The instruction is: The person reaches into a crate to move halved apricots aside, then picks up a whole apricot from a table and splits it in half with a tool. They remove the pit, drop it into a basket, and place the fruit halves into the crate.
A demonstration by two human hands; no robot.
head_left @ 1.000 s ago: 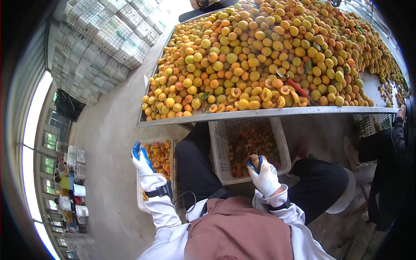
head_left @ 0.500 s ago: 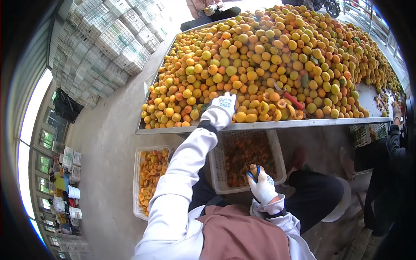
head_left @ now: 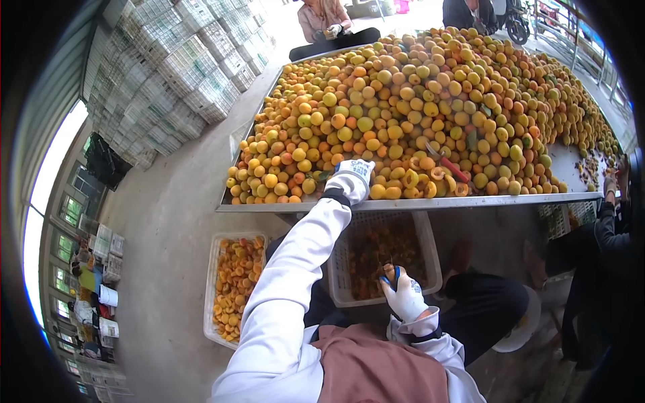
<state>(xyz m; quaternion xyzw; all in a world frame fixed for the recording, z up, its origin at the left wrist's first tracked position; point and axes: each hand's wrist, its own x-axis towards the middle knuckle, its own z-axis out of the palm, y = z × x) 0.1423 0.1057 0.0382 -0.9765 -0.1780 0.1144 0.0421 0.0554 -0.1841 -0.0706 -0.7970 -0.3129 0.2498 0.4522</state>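
My left hand point(head_left: 352, 180), in a white glove with blue print, reaches over the near edge of the metal table point(head_left: 470, 201) to the apricots point(head_left: 376, 101). Its fingers are bent against the fruit; what they hold, if anything, is hidden. My right hand point(head_left: 404, 295), gloved too, is closed round a small tool point(head_left: 390, 270) with blue on it, above a white crate point(head_left: 432, 250) of dark scraps. Halved apricots point(head_left: 238, 275) fill another crate to the left. A red-handled tool point(head_left: 454, 169) lies on the pile beside some cut halves point(head_left: 428, 188).
Across the table sits a person point(head_left: 322, 23) with gloved hands together; another person point(head_left: 468, 15) is farther right. A person's arm point(head_left: 610, 215) reaches in at the right edge. Stacked crates point(head_left: 168, 74) stand at the back left, and white buckets point(head_left: 108, 295) at the far left.
The whole view has shifted, showing more beyond the table. My left hand's fingers have curled in from a more extended pose. My right hand still grips the tool above the crate.
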